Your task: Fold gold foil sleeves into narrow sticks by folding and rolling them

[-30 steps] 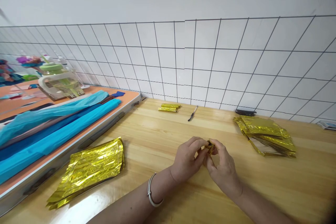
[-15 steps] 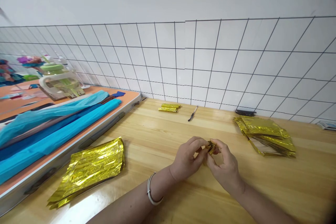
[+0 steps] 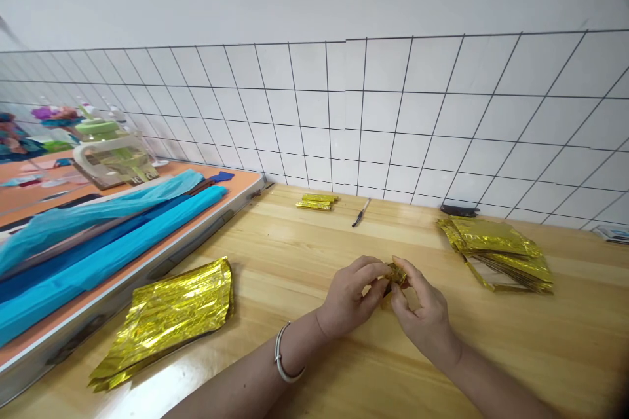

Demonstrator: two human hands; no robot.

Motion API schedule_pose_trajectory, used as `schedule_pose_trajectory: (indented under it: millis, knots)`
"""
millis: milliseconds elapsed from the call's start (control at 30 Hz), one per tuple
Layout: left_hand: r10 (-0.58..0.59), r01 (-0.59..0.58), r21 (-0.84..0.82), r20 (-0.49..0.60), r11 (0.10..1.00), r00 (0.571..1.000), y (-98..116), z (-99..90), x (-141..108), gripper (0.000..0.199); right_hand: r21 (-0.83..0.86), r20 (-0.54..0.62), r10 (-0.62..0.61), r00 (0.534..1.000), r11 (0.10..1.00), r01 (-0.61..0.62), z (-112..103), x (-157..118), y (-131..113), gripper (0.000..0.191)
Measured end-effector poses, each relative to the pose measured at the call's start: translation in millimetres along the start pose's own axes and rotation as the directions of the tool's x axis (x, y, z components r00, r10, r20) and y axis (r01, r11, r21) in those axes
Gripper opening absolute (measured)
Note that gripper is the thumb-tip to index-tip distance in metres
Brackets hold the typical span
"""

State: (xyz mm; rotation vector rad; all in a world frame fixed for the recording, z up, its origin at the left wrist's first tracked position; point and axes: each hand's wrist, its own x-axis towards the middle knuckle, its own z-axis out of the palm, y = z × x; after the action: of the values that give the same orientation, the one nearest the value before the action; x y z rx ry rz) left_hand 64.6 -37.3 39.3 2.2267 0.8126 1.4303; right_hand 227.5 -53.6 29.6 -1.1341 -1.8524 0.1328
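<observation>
A small crumpled piece of gold foil (image 3: 397,274) is pinched between my two hands, above the wooden table. My left hand (image 3: 354,294) grips its left side with thumb and index finger. My right hand (image 3: 421,304) holds the right side between thumb and fingertips. Fingers partly cover the foil, so its full shape is hidden. To the right lies a fanned stack of gold foil sheets (image 3: 498,239). Another stack of wrinkled gold foil (image 3: 181,304) rests to the left of my left forearm, which wears a silver bangle.
At the back are narrow gold foil strips (image 3: 317,203), a pen (image 3: 362,213) and a black object (image 3: 459,211). On the left, blue crepe paper (image 3: 118,242) lies on an orange-topped board (image 3: 248,178) beside a green-lidded jug (image 3: 111,154). A white tiled wall (image 3: 304,111) closes off the back.
My right fingers have shifted slightly, the index finger now lying over the foil's top edge. The foil has turned a little and more of its crumpled surface shows. My left hand is nearly still.
</observation>
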Motion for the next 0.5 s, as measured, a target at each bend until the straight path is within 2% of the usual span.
schedule_pose_trajectory:
  millis: [233,500]
  knots:
    - [0.007,-0.008,0.018,0.010,1.000,1.000,-0.7,-3.0,0.4,0.027,0.032,0.125,-0.068,0.990,0.997,0.065,-5.0,-2.9,6.9,0.055]
    - [0.057,-0.058,0.031,0.025,0.998,0.998,1.7,-4.2,1.1,0.031,0.013,0.128,-0.045,0.991,0.999,0.044,-3.3,-5.3,9.0,0.054]
